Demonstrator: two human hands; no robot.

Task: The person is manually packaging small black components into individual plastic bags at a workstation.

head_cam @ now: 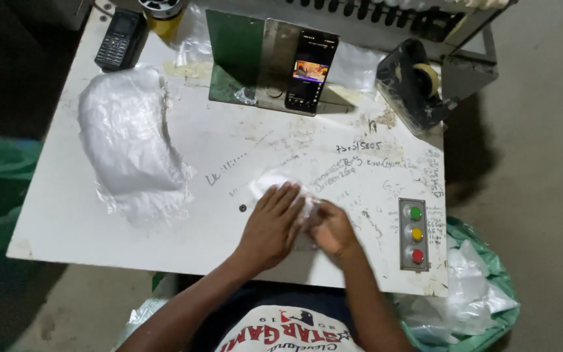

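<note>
My left hand (272, 225) lies flat, fingers spread, on a small clear plastic bag (270, 182) near the front middle of the white table (60, 221). My right hand (333, 229) is curled beside it, gripping the same bag's right edge. Most of the bag is hidden under both hands. A big heap of clear plastic bags (128, 146) lies on the table's left side, apart from my hands.
A smartphone (310, 70) with a lit screen leans on a green and metal stand (242, 55) at the back. A black keypad phone (120, 38) lies back left, a tape dispenser (415, 81) back right. A three-button panel (415, 233) sits right; a green sack (474, 293) below.
</note>
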